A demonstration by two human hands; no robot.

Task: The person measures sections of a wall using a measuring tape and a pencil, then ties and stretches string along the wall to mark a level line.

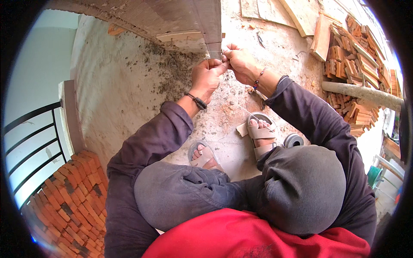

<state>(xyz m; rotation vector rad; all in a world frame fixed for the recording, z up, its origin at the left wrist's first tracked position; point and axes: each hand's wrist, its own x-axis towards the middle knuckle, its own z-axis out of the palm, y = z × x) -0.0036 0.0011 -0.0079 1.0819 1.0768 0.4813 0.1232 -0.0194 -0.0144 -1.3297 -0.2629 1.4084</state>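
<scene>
My left hand [206, 79] is closed in a pinch, thumb and forefinger meeting my other hand's fingertips. My right hand [241, 64] is also closed, its fingers curled over the same spot. Between them they grip a thin pale string [248, 112], which trails down past my right foot. The pinch lies right beside the lower corner of a grey concrete block edge [211, 36], where a thin line crosses its face. Exactly how the string loops there is hidden by my fingers. A grey round reel [293, 140] lies near my right sandal [261, 135].
Rubble and dirt litter the concrete floor [142, 99]. Stacked orange bricks [348, 64] and a pole [365, 93] stand right; planks [297, 15] lie at the far right. On the left are a black railing [32, 133] and a brick pile [71, 198].
</scene>
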